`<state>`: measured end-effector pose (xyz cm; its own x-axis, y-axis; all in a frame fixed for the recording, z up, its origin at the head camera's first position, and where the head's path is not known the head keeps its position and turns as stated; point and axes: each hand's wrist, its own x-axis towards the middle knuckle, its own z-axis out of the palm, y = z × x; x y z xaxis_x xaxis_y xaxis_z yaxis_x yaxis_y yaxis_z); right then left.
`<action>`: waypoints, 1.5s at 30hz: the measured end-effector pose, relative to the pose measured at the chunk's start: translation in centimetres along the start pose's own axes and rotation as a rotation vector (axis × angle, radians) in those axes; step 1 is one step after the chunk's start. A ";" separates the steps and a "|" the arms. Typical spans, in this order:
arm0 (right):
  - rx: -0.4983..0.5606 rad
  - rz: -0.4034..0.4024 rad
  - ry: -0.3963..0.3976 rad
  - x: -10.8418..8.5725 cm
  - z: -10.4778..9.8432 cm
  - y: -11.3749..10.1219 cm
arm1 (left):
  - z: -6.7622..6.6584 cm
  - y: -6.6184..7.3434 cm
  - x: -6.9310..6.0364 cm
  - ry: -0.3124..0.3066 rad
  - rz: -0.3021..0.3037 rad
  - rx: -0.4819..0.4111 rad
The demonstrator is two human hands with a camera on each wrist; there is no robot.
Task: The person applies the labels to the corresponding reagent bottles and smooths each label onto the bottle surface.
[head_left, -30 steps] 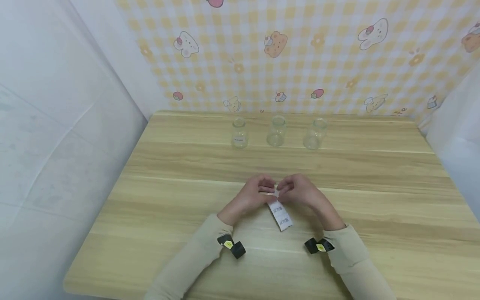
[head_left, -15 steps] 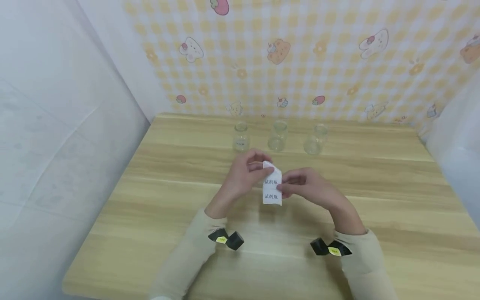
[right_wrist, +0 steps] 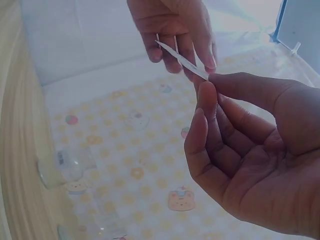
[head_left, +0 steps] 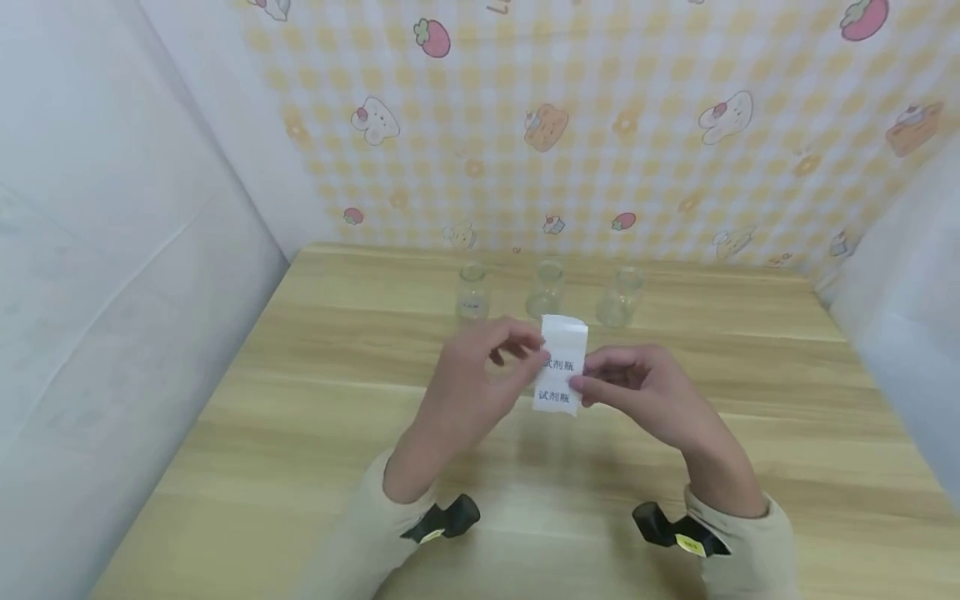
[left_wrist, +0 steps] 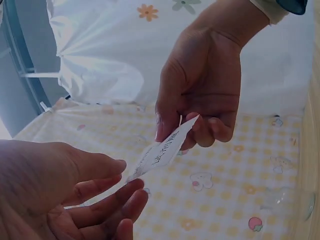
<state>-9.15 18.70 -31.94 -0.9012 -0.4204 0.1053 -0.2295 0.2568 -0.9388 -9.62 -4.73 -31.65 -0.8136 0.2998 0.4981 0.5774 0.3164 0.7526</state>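
Observation:
A short white strip of printed labels (head_left: 561, 346) is held up above the table, its face with two lines of dark characters toward the head camera. My right hand (head_left: 660, 400) pinches its right edge between thumb and fingers. At the left edge my left hand (head_left: 468, 392) pinches the strip, the thumb tip covering part of the upper print. The left wrist view shows the strip (left_wrist: 167, 150) slanting between both hands. Beyond the hands stand three clear glass jars: a left one (head_left: 472, 292) with a small white label, a middle one (head_left: 546, 292) and a right one (head_left: 621, 300).
The wooden table (head_left: 300, 442) ends at a wall covered with a yellow checked cloth (head_left: 487, 108). White sheeting (head_left: 112, 208) hangs on the left, with more on the right. Black wrist straps (head_left: 442, 518) sit over the pale sleeves.
Both hands have lifted the label strip off the table toward the head camera. It has turned from slanted to nearly upright, then shifted slightly right. The jars stay standing in their row.

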 end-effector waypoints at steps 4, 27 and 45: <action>-0.016 -0.026 0.006 -0.3 0.2 -0.2 | -0.1 0.5 -0.5 -0.072 -0.042 -0.065; -0.021 -0.113 0.027 -0.6 0.1 -0.4 | 0.2 0.4 -0.5 -0.099 0.043 0.012; -0.053 -0.154 0.020 -0.7 0.2 -0.4 | 0.5 0.3 -0.6 -0.049 0.275 0.169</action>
<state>-8.37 18.75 -31.72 -0.8608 -0.4413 0.2535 -0.3842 0.2366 -0.8924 -8.93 -4.36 -31.99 -0.6233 0.4364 0.6488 0.7819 0.3609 0.5084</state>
